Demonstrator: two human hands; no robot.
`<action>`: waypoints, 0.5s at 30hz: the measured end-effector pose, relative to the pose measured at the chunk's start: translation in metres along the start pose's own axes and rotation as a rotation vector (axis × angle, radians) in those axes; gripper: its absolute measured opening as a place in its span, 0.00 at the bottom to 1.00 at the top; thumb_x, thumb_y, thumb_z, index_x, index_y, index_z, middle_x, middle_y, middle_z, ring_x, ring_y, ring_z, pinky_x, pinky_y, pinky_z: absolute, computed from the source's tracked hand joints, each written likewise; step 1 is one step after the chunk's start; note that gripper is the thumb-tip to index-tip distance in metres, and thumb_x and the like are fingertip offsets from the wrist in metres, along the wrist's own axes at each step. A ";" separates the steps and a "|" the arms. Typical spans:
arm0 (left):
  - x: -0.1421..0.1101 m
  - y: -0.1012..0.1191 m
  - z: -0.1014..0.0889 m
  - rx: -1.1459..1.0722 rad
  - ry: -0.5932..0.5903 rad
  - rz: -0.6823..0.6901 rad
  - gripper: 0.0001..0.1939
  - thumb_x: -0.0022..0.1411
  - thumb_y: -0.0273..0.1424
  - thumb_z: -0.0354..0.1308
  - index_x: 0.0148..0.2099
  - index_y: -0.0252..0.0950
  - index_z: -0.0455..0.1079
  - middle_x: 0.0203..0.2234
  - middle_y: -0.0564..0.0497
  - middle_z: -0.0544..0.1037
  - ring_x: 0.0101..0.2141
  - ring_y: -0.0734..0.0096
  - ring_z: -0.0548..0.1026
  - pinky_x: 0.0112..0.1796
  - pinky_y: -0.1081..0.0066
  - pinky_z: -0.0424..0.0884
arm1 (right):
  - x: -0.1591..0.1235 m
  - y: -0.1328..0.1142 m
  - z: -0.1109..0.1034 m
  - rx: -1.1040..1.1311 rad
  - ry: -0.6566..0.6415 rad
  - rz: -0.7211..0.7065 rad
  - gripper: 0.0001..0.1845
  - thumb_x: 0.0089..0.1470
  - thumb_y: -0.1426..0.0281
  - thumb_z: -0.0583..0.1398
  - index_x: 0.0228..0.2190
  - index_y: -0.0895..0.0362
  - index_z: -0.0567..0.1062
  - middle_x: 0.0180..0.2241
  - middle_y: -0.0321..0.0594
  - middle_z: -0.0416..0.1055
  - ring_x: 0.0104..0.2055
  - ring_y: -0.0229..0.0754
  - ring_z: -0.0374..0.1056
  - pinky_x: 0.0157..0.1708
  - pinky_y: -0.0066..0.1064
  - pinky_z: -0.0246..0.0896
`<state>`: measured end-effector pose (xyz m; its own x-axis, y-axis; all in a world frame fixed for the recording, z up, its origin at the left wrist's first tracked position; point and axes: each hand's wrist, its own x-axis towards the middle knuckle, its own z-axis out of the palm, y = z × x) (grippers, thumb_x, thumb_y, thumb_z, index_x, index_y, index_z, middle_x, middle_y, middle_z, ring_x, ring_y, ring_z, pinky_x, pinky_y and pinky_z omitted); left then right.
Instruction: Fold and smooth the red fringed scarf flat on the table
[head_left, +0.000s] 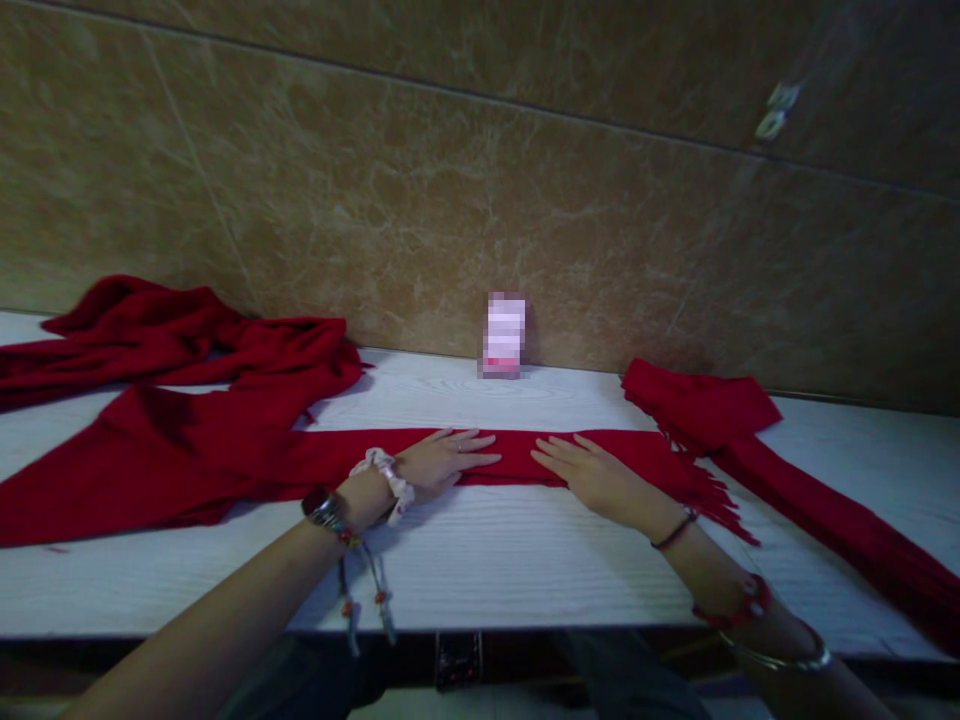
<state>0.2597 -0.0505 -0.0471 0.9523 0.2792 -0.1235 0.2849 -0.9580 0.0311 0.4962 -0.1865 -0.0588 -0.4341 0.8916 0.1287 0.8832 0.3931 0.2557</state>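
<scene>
A red scarf lies stretched sideways across the white table, folded into a long strip in the middle. Its fringed end spreads out at the right, while the left part fans wider. My left hand rests flat on the strip, fingers spread and pointing right. From the other side, my right hand also lies flat on the cloth, its fingers aimed left. A short stretch of red fabric shows between the fingertips. Neither hand grips anything.
Another bunched red scarf lies at the back left. On the right, a folded red scarf runs toward the front corner. A blurred-out phone-like object leans against the brown marbled wall. The white table ends in a straight front edge.
</scene>
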 end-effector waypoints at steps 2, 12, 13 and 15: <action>-0.003 -0.002 -0.001 0.017 -0.030 -0.002 0.35 0.55 0.15 0.42 0.61 0.50 0.48 0.61 0.56 0.49 0.60 0.60 0.45 0.54 0.51 0.50 | 0.000 0.000 -0.003 0.014 -0.017 -0.013 0.29 0.53 0.81 0.45 0.56 0.57 0.56 0.58 0.42 0.54 0.59 0.42 0.49 0.55 0.43 0.48; -0.008 0.009 -0.009 0.052 -0.006 -0.010 0.31 0.54 0.19 0.46 0.59 0.44 0.55 0.59 0.54 0.54 0.59 0.63 0.48 0.55 0.55 0.49 | -0.001 -0.009 -0.017 0.096 -0.034 0.025 0.26 0.59 0.63 0.45 0.57 0.56 0.54 0.59 0.42 0.52 0.60 0.45 0.48 0.56 0.45 0.44; -0.006 0.013 -0.011 0.054 0.019 -0.002 0.27 0.55 0.22 0.47 0.58 0.42 0.57 0.59 0.53 0.55 0.59 0.64 0.49 0.56 0.56 0.48 | -0.001 -0.009 -0.017 0.096 -0.037 0.028 0.26 0.59 0.62 0.45 0.57 0.56 0.54 0.59 0.42 0.52 0.60 0.45 0.48 0.56 0.45 0.44; -0.001 0.022 -0.013 0.042 0.070 0.000 0.23 0.59 0.28 0.47 0.57 0.38 0.59 0.58 0.50 0.57 0.59 0.64 0.50 0.56 0.57 0.47 | -0.001 -0.009 -0.017 0.100 -0.038 0.030 0.26 0.59 0.61 0.45 0.57 0.56 0.55 0.59 0.42 0.52 0.60 0.46 0.48 0.56 0.45 0.45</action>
<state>0.2665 -0.0707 -0.0330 0.9581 0.2814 -0.0541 0.2812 -0.9596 -0.0110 0.4853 -0.1949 -0.0447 -0.4017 0.9105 0.0984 0.9100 0.3847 0.1548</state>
